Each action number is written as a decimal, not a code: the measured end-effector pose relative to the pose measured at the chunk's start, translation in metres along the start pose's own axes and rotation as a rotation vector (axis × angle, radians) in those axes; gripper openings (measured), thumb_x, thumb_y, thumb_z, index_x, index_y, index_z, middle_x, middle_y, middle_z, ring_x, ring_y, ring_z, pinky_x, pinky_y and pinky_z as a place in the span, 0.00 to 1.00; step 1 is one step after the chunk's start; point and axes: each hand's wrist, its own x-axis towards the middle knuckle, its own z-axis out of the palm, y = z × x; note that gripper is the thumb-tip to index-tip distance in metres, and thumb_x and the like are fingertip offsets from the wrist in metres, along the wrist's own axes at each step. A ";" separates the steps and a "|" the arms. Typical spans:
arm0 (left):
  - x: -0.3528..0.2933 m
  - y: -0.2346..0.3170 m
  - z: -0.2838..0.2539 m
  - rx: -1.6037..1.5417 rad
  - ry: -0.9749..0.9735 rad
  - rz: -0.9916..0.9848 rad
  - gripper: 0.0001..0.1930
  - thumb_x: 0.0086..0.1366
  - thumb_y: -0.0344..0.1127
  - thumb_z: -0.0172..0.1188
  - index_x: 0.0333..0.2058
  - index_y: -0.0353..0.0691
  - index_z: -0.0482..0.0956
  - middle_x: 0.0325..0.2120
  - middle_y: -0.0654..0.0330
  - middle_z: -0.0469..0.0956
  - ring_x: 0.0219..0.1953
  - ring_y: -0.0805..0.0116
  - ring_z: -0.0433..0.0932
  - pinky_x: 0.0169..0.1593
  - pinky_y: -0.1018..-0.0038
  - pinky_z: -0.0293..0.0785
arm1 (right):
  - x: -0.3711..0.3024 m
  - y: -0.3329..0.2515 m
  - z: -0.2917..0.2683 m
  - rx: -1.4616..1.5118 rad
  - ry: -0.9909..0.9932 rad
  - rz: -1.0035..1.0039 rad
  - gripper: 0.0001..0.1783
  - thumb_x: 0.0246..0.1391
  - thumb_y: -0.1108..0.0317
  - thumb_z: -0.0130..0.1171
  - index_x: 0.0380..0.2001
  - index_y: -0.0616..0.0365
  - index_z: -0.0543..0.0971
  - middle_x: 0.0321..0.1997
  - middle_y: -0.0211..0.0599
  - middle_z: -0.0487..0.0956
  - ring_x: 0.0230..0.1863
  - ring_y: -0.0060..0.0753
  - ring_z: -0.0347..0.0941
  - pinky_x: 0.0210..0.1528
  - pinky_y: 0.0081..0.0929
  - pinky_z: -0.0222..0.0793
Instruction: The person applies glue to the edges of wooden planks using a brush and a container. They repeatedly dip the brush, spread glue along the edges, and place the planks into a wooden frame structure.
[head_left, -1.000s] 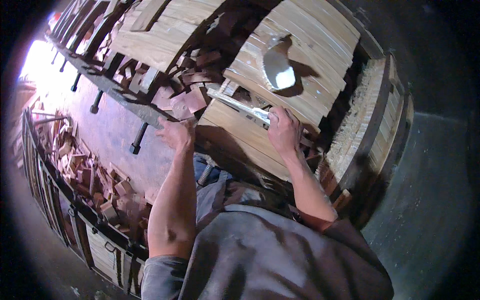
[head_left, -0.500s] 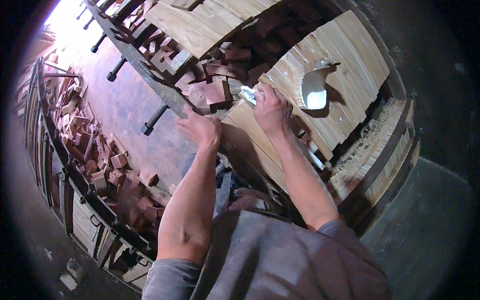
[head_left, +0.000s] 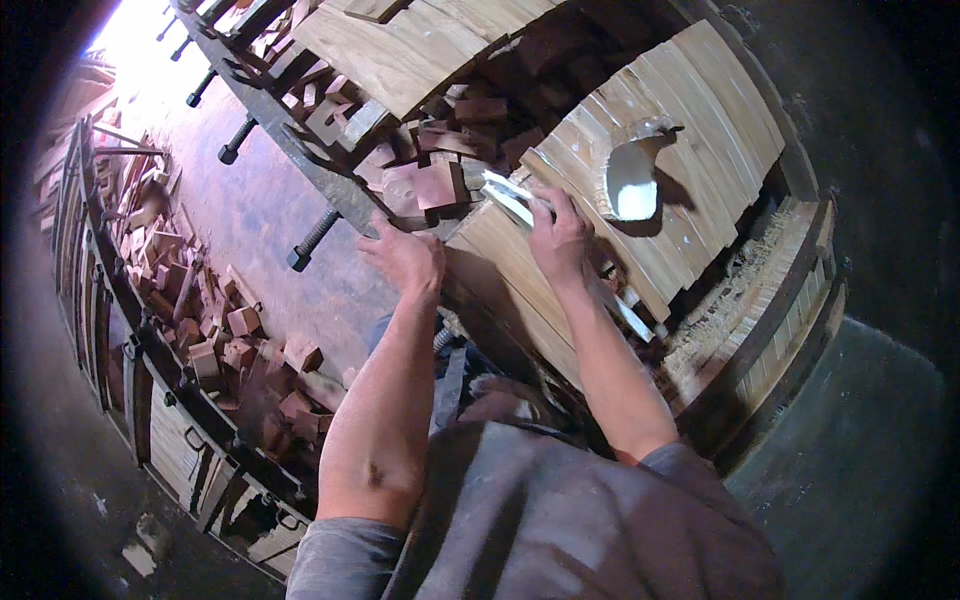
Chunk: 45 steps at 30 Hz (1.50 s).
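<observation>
My right hand (head_left: 560, 240) is closed around a thin white-coated stick (head_left: 511, 196), whose tip points left over the end of a wooden strip. Beneath that hand lie pale wooden strips (head_left: 520, 275) set edge to edge. My left hand (head_left: 405, 255) rests by the near end of a long metal bar (head_left: 335, 190), fingers apart and partly touching it. To the right of my right hand, a cut-open container (head_left: 632, 185) with white paste inside stands on a panel of joined strips (head_left: 690, 130) streaked with white.
Wood offcuts (head_left: 435, 185) are heaped between the panels. Large bolts (head_left: 313, 240) stick out of the bar toward the left. More offcuts (head_left: 240, 320) lie beside a dark metal frame (head_left: 135, 330). A curved stack of strips with rough sawdust (head_left: 735, 310) lies at the right.
My right hand has shifted slightly right and nearer to me, showing more of the white-coated stick. My left hand stays about where it was.
</observation>
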 end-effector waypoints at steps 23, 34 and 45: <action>0.006 -0.001 0.005 0.124 -0.074 -0.051 0.39 0.50 0.35 0.64 0.62 0.42 0.62 0.51 0.34 0.61 0.51 0.36 0.72 0.54 0.54 0.72 | -0.198 0.042 -0.227 -0.507 0.138 0.336 0.10 0.51 0.80 0.57 0.37 0.57 0.77 0.33 0.45 0.72 0.37 0.54 0.72 0.37 0.40 0.68; 0.000 0.008 0.000 0.149 -0.111 -0.095 0.39 0.50 0.34 0.62 0.64 0.44 0.61 0.52 0.36 0.61 0.49 0.37 0.73 0.54 0.55 0.72 | -0.199 0.031 -0.237 -0.353 0.245 0.287 0.17 0.40 0.84 0.63 0.36 0.57 0.76 0.35 0.40 0.71 0.39 0.48 0.72 0.38 0.36 0.68; 0.003 0.000 0.003 0.139 -0.095 -0.047 0.38 0.51 0.33 0.61 0.64 0.44 0.61 0.52 0.35 0.61 0.50 0.37 0.73 0.54 0.55 0.71 | -0.196 0.044 -0.243 -0.564 0.242 0.231 0.10 0.47 0.83 0.55 0.32 0.58 0.77 0.33 0.44 0.73 0.36 0.50 0.72 0.37 0.39 0.68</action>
